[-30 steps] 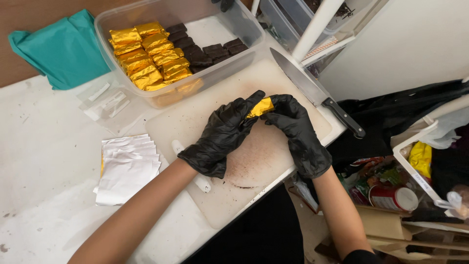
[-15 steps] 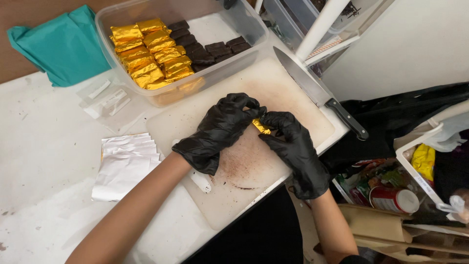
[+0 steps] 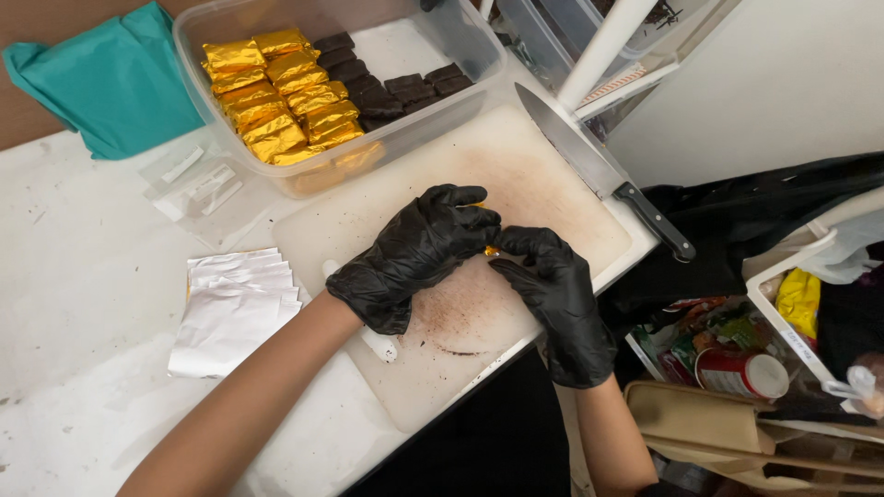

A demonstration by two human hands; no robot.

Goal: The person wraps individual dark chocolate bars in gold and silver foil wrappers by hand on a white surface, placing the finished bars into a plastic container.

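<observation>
Black-gloved fingertips of both hands pinch a small gold-foil piece, almost hidden between them, just above the middle of the white cutting board. The left hand curls palm-down over it, forearm angling back off the board's near-left corner. The right hand closes in from the board's near edge, wrist bent. A knife lies along the board's far-right edge; a clear tub of foil-wrapped and dark squares sits beyond the board.

Cutting board bare ahead; container behind, knife right.
</observation>
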